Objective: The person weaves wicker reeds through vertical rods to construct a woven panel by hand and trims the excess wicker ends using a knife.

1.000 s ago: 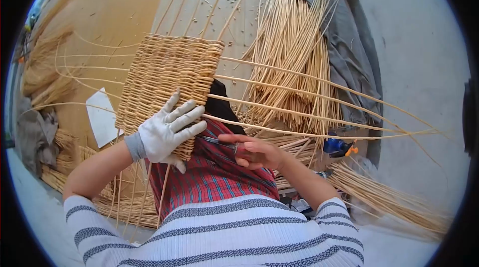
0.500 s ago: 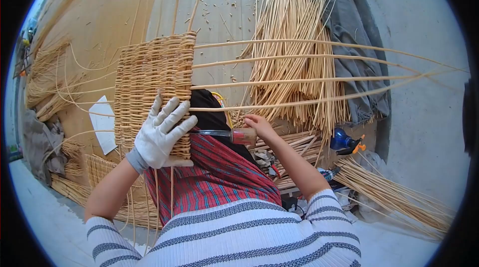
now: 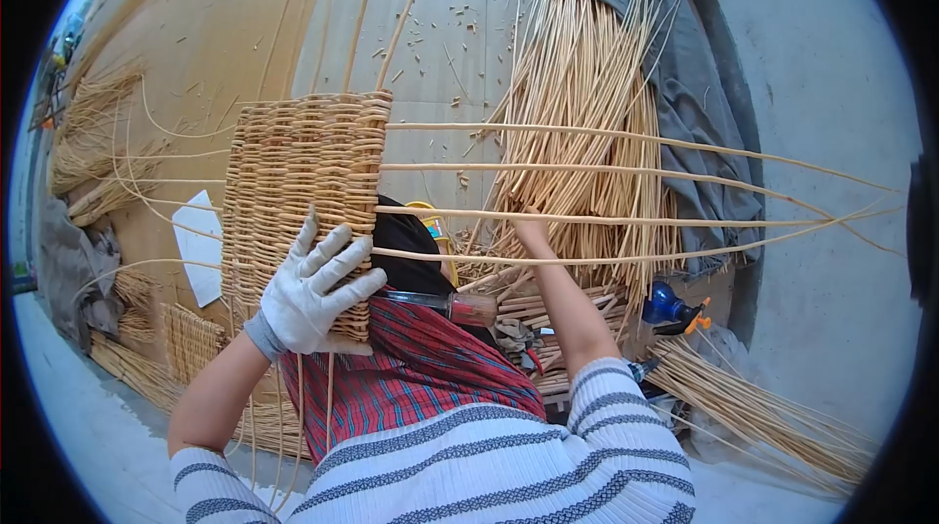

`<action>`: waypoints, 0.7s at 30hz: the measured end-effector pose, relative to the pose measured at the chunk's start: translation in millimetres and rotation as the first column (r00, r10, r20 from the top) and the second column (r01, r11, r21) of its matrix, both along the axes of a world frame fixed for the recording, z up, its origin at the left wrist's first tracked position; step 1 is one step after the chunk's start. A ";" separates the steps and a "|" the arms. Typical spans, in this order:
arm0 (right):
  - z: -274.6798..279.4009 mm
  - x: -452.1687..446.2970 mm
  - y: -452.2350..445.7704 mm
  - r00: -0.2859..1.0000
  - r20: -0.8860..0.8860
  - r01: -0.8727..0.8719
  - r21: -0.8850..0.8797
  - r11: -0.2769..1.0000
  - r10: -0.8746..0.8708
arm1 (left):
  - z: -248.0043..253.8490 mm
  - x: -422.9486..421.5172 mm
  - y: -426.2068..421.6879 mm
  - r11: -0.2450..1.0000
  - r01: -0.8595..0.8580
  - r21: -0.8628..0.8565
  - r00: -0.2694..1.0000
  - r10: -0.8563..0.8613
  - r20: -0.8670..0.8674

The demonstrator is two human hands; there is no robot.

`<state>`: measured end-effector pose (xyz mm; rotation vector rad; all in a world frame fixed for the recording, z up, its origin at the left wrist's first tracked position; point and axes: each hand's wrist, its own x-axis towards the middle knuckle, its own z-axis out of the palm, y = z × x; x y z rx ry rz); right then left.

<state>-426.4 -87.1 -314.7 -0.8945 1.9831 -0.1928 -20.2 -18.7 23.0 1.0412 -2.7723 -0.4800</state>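
Observation:
My left hand (image 3: 318, 284), in a white glove, lies with spread fingers on the lower right part of a woven wicker panel (image 3: 303, 172). Long stakes stick out from the panel's sides. My bare right hand (image 3: 531, 226) reaches past the lower stakes to the near end of a big pile of cut rods (image 3: 577, 133). Its fingers are partly hidden among the rods, so their grip does not show. A tool with a metal shaft and a reddish handle (image 3: 473, 309) lies across my lap beside the panel, touched by neither hand.
A blue spray bottle (image 3: 667, 304) with an orange nozzle stands at the right, above another rod bundle (image 3: 753, 407). Grey cloth (image 3: 709, 133) lies along the pile. At the left are a white sheet (image 3: 199, 250), a smaller woven piece (image 3: 191, 340) and thin strands (image 3: 103, 152).
My right hand has left the tool's handle and moved up and to the right, into the rod pile. My left hand stays on the panel, and the view has shifted slightly.

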 end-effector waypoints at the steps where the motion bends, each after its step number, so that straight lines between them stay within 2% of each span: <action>1: 17.0 -5.2 15.6 0.996 -0.083 0.015 -0.140 0.990 -0.027 | -1.1 0.0 1.2 1.000 -0.001 0.002 1.000 0.001 -0.006; 2: 44.2 -14.6 18.3 0.999 -0.009 -0.038 -0.128 0.991 0.037 | -2.3 0.2 1.6 1.000 -0.004 -0.001 1.000 0.004 -0.015; 3: 41.7 -24.0 28.3 0.971 0.206 0.175 -0.263 0.949 -0.122 | -3.0 0.7 1.0 1.000 -0.004 -0.009 1.000 0.004 -0.023; 4: 50.7 -26.2 41.1 0.873 0.427 0.397 -0.342 0.852 -0.235 | -2.6 0.9 1.2 1.000 0.000 -0.010 1.000 -0.001 -0.030; 5: 63.2 -35.4 51.4 0.808 0.518 0.474 -0.285 0.833 -0.282 | -1.7 0.8 1.1 1.000 0.000 -0.004 1.000 0.000 -0.026; 6: 101.3 -36.5 58.6 0.730 0.601 0.542 -0.221 0.811 -0.325 | -0.8 0.9 0.9 1.000 -0.001 0.001 1.000 0.001 -0.021; 7: 122.7 -42.4 66.8 0.569 0.748 0.613 -0.109 0.782 -0.341 | -0.4 1.3 0.9 1.000 0.007 -0.011 0.999 -0.008 -0.031; 8: 155.4 -40.8 75.6 0.574 0.746 0.612 -0.119 0.782 -0.337 | -0.9 2.3 1.4 1.000 0.007 -0.018 0.999 -0.008 -0.039; 10: 231.7 -31.0 92.1 0.255 0.945 0.491 0.055 0.870 -0.204 | -2.8 3.6 2.9 1.000 0.004 -0.012 0.998 -0.005 -0.056; 11: 253.8 -22.0 101.8 0.265 0.944 0.486 0.044 0.873 -0.195 | 0.0 2.7 1.9 0.999 0.017 -0.032 0.999 -0.019 -0.051; 12: 270.8 -6.1 113.3 0.177 0.981 0.491 -0.156 0.857 0.077 | 0.5 2.6 1.8 0.999 0.012 -0.040 0.998 -0.015 -0.059; 13: 285.6 8.8 121.6 0.087 0.934 0.512 -0.341 0.788 0.347 | 1.1 2.8 2.3 1.000 0.007 -0.031 0.998 -0.009 -0.065; 14: 299.8 21.3 127.3 0.090 0.931 0.506 -0.348 0.789 0.353 | 1.8 3.5 2.8 1.000 0.003 -0.019 0.998 -0.004 -0.070; 16: 321.5 44.7 134.3 0.441 0.718 0.454 -0.696 0.556 0.539 | 0.6 2.4 -0.3 0.999 -0.014 -0.033 0.997 0.011 -0.080; 17: 326.7 57.0 135.7 0.540 0.625 0.397 -0.779 0.484 0.563 | 4.0 -1.9 -1.1 0.999 -0.011 -0.032 0.998 0.009 -0.068; 18: 326.8 65.9 137.6 0.490 0.651 0.395 -0.759 0.518 0.579 | 8.7 -0.8 2.3 0.999 -0.025 -0.022 0.999 0.024 -0.040; 20: 322.5 77.8 137.7 0.717 0.513 0.303 -0.840 0.451 0.472 | 12.7 -1.6 6.5 0.997 -0.070 -0.044 0.997 0.069 -0.019; 21: 319.5 81.2 135.8 0.768 0.475 0.272 -0.849 0.453 0.429 | 8.9 1.2 11.1 0.993 -0.104 -0.063 0.994 0.102 -0.024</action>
